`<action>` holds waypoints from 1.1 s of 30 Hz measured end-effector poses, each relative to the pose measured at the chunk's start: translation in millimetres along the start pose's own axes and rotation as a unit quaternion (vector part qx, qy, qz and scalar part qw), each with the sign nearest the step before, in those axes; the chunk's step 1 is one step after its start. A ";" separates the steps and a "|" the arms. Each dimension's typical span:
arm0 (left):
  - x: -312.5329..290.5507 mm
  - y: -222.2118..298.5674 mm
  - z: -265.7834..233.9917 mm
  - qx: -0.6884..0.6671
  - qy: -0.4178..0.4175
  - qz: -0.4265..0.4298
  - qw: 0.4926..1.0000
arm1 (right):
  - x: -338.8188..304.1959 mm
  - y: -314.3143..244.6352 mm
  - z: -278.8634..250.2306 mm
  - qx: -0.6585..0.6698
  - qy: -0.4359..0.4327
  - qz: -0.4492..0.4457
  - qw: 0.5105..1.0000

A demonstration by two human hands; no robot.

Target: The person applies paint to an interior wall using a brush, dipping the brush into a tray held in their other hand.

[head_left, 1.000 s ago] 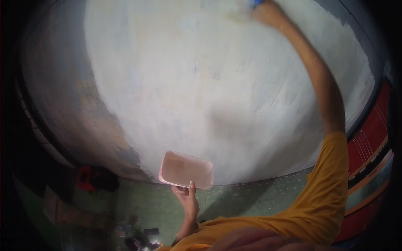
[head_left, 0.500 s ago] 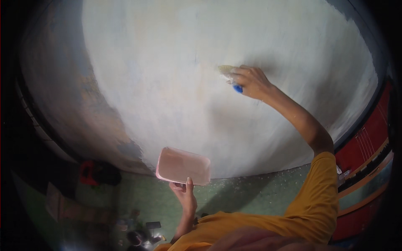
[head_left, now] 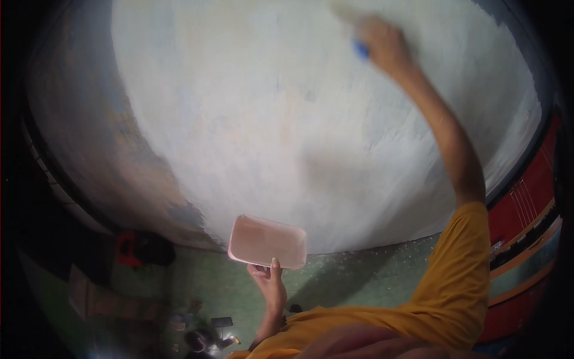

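Observation:
My right hand (head_left: 388,48) is raised high against the wall (head_left: 239,107), closed on a paintbrush (head_left: 360,49). The brush has a blue handle end and pale bristles, which reach up and left to the top edge of the picture. Motion blurs this hand and the brush. Low in front of the wall, my left hand (head_left: 273,288) grips a pink rectangular tray (head_left: 238,239) by its near edge, thumb over the rim. How much paint lies inside it I cannot tell. Whitish paint covers most of the wall; its left side shows patchy grey and tan.
White specks dot the green floor (head_left: 335,269) along the wall's foot. A red and black object (head_left: 128,248) lies at the left. A dark flat rectangular object (head_left: 222,322) and small items sit at lower left. Red furniture with wooden edges (head_left: 520,281) stands at the right.
My right hand has swept the brush upward and slightly right along the wall. The left hand and tray have shifted only a little to the right and down in view.

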State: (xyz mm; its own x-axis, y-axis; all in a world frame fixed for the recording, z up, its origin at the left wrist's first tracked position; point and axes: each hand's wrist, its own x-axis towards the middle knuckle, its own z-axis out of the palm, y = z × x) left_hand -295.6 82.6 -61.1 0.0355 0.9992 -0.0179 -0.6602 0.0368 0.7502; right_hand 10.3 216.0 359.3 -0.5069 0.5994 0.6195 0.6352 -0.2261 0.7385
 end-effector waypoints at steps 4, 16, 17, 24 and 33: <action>2.0 8.7 9.2 -0.008 0.003 -0.021 1.000 | -77.0 -91.5 18.5 0.191 -0.096 -0.033 0.976; -2.5 18.6 16.7 -0.020 -0.012 -0.005 1.000 | 90.1 106.6 -71.6 0.107 0.143 0.149 0.973; -4.4 18.6 17.0 -0.020 -0.013 -0.003 1.000 | 91.8 118.5 -69.7 0.096 0.201 0.123 0.967; -5.9 39.8 36.0 0.011 -0.029 0.020 0.999 | -45.0 -2.9 -14.9 0.120 0.066 -0.033 0.990; -22.8 74.6 58.4 0.007 -0.059 0.023 0.998 | -2.2 116.7 -58.2 0.293 -0.042 0.135 0.946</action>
State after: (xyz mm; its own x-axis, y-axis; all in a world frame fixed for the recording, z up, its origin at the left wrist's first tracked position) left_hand -301.8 61.7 33.9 0.0937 0.9911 0.0950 -0.6520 -0.0110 0.7581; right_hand 51.6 143.6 459.6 -0.2486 0.6451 0.7225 0.9609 0.0705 0.2677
